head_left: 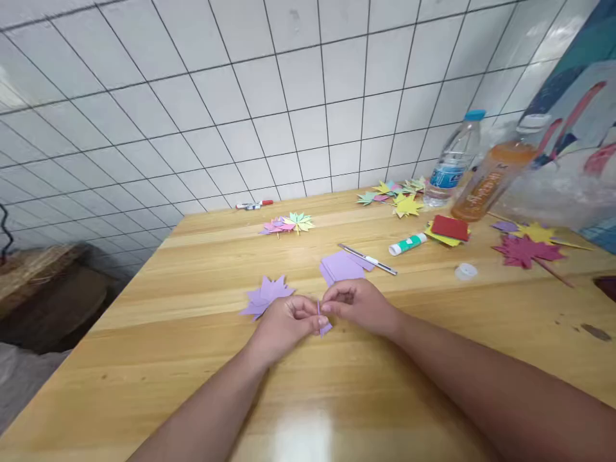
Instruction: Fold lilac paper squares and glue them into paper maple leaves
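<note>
Between my two hands is a small piece of folded purple paper (326, 328), seen nearly edge-on. My left hand (291, 324) pinches it between thumb and fingers. My right hand (359, 307) is closed in a pinch at the paper's upper right edge; the fingers partly hide it. Just left of my left hand lies a pile of pointed purple paper pieces (265, 296). A stack of purple paper sheets (342, 265) lies beyond my right hand, with a slim silver craft knife (368, 259) resting across its edge.
A glue stick (407, 244), its white cap (466, 271) and a red paper stack (450, 227) lie to the right. Paper leaves (527, 251) lie further right. A water bottle (452, 163) and an orange drink bottle (495, 179) stand by the tiled wall (303, 102). Markers (254, 205) lie at the back.
</note>
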A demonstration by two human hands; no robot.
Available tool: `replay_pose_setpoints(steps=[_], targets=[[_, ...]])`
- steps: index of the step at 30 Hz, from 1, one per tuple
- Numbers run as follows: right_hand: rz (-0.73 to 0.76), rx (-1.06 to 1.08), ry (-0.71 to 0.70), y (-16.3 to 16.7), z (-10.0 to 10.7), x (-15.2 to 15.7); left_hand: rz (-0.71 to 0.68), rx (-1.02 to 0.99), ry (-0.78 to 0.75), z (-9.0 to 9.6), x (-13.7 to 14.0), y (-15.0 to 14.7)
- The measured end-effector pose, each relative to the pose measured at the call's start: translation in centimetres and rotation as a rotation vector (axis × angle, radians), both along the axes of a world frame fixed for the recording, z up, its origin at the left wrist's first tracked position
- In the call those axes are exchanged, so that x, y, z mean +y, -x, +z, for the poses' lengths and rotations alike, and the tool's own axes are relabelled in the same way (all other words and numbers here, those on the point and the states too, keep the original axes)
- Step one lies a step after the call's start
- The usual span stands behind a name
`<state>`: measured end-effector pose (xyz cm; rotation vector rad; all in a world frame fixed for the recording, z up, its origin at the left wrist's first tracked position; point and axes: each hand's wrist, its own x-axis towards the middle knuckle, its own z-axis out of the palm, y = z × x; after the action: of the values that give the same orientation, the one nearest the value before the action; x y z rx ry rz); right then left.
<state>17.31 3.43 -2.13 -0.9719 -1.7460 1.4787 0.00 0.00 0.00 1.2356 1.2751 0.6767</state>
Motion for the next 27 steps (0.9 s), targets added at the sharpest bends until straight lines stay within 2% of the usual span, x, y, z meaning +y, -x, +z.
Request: replay_pose_setpoints(steps=[4, 8, 13, 19, 27], targets=[[-0.001, -0.024, -0.048, -0.1, 0.4, -0.6, 0.157, -0.108, -0.041, -0.1, 0.4, 0.0], [-0.038, -0.133, -0.112, 0.2, 0.3, -0.9, 0.260, -0.328, -0.061, -0.8, 0.6, 0.2], [-0.143, -0.072, 0.005, 0.6, -0.1, -0.6, 0.306, -0.466, 0.009, -1.1, 0.5, -0.2], [-0.139, 0.095, 0.083, 0.2, 0.1, 0.0, 0.296, -0.563, 0.047, -1.1, 0.2, -0.6], [-0.114, 0.005, 0.024, 0.3, 0.1, -0.3, 0.316, -0.486, 0.005, -1.6, 0.3, -0.8]])
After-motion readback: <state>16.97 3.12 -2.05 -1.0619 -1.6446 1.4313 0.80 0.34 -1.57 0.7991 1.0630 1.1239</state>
